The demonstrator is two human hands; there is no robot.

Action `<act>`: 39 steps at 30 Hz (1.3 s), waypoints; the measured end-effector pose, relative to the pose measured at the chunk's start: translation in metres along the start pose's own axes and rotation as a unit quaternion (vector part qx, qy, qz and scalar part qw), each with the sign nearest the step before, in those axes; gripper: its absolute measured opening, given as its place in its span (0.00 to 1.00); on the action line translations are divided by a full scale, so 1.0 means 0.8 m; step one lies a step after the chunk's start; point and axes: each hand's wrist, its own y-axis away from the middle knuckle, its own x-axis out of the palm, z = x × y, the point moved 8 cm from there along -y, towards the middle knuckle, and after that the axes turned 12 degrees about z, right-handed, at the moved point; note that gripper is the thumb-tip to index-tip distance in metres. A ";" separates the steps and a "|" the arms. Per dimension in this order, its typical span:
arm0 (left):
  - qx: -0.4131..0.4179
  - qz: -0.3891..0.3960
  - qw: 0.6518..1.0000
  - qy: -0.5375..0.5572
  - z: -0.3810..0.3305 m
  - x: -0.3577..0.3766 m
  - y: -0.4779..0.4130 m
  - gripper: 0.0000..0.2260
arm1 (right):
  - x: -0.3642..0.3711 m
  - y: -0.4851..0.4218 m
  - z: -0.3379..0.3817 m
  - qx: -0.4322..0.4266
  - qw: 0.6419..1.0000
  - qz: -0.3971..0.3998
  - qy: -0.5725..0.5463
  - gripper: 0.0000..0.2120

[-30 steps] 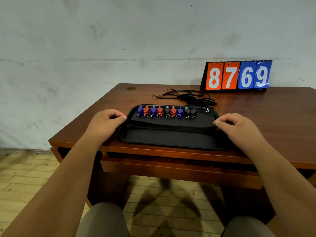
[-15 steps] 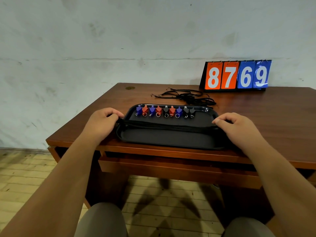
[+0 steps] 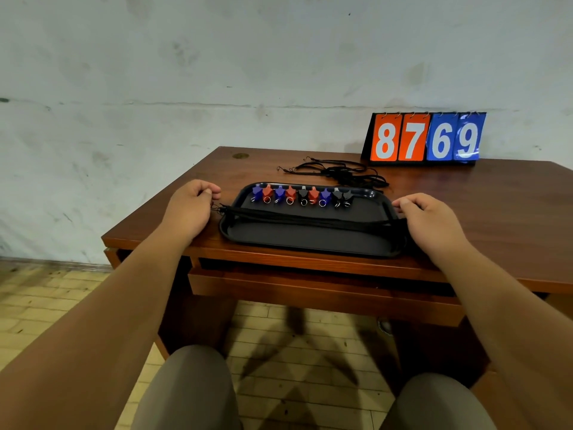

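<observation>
Black cords (image 3: 310, 220), between left grip (image 3: 189, 209), right grip (image 3: 431, 222) (taut)

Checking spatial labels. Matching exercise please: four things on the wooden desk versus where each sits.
1. straight bundle of black cords
2. row of small blue, red and black plastic whistles
3. orange-and-blue flip scoreboard
4. loose tangle of black cords

A. back of the brown wooden desk, by the wall
B. inside the black plastic tray, along its far rim
C. stretched across the tray
D. on the desk just behind the tray

Pairs: 1-C, 2-B, 3-A, 4-D
</observation>
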 end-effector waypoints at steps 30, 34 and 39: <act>0.141 0.192 0.963 -0.129 -0.195 0.151 -0.045 0.09 | -0.032 -0.065 0.053 -0.003 0.998 0.069 -0.004 0.11; 0.120 0.184 0.965 -0.140 -0.186 0.163 -0.085 0.08 | -0.021 -0.091 0.055 -0.019 0.997 0.079 0.002 0.12; 0.091 0.181 0.969 -0.139 -0.169 0.174 -0.127 0.08 | -0.012 -0.122 0.054 -0.031 0.996 0.087 -0.003 0.11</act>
